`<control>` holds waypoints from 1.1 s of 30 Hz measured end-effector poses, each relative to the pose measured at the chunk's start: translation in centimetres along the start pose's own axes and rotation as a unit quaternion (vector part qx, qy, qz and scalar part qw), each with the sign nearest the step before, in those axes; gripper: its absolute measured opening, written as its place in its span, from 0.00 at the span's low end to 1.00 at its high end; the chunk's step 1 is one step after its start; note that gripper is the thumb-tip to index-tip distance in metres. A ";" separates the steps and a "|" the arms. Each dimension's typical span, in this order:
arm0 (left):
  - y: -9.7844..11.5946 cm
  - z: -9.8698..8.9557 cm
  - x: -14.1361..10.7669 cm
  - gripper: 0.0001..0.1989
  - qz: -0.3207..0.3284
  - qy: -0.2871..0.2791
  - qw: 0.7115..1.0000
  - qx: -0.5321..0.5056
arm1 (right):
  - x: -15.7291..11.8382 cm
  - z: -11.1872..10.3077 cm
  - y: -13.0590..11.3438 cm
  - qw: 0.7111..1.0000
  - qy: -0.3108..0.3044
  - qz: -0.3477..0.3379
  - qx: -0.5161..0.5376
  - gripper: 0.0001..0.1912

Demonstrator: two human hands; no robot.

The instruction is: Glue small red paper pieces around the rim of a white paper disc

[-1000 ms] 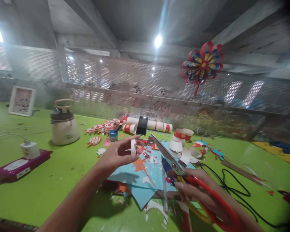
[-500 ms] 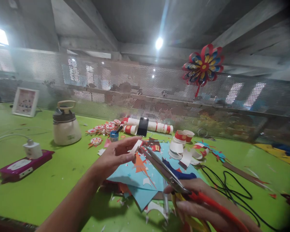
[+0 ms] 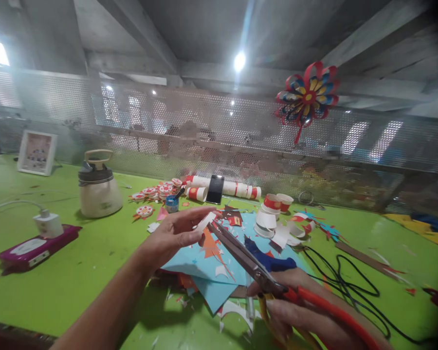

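Note:
Between the thumb and fingers of my left hand (image 3: pixel 175 232) is a small white strip of paper (image 3: pixel 205 221). My right hand (image 3: pixel 295 301) is wrapped round the handles of a pair of scissors (image 3: pixel 244 255), one handle red and the other yellow. The blades point up and left, their tips at the strip's right end; whether they touch it I cannot tell. Below the hands lie light blue paper sheets (image 3: pixel 215 294), with orange paper scraps (image 3: pixel 209 245) and white cuttings on top. A blue-handled tool (image 3: pixel 272 260) rests behind the scissors, partly hidden.
Paper cups (image 3: pixel 265 223) stand behind the sheets, near a phone (image 3: pixel 215 188) leaning on a long roll of stacked cups. Round red-white paper pieces (image 3: pixel 166 188), a blue jar (image 3: pixel 172 204) and a kettle (image 3: pixel 100 192) are left. A black cord (image 3: pixel 341 282) and purple power strip (image 3: pixel 40 247) flank the work.
The scissors' blades have come closer together, and their tips are slightly nearer the white strip. My left hand keeps its hold with almost no movement.

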State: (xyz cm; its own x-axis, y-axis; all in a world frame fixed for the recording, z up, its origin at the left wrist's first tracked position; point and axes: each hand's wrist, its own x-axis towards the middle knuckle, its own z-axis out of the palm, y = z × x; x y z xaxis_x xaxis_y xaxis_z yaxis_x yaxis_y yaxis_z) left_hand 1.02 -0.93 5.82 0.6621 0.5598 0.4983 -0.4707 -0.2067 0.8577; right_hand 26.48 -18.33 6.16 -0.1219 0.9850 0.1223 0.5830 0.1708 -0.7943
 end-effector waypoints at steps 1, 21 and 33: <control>0.0 0.1 0.0 0.23 0.000 -0.001 1.000 0.001 | -0.1 0.1 0.0 1.000 -0.002 0.000 0.000 0.17; 0.6 -0.4 -0.4 0.24 -0.027 0.011 0.999 0.041 | 0.2 -0.2 1.2 0.998 0.017 -0.029 -0.048 0.17; 0.2 -0.5 -0.2 0.23 -0.014 0.015 1.000 0.019 | 0.5 -0.3 0.7 0.997 -0.016 -0.013 -0.068 0.16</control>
State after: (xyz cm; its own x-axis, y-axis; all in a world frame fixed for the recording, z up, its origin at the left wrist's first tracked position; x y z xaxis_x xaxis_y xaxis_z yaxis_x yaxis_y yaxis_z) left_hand 0.50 -0.67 5.78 0.6569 0.5897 0.4699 -0.4294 -0.2197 0.8760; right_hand 27.01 -17.70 5.86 -0.1624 0.9791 0.1221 0.6829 0.2009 -0.7023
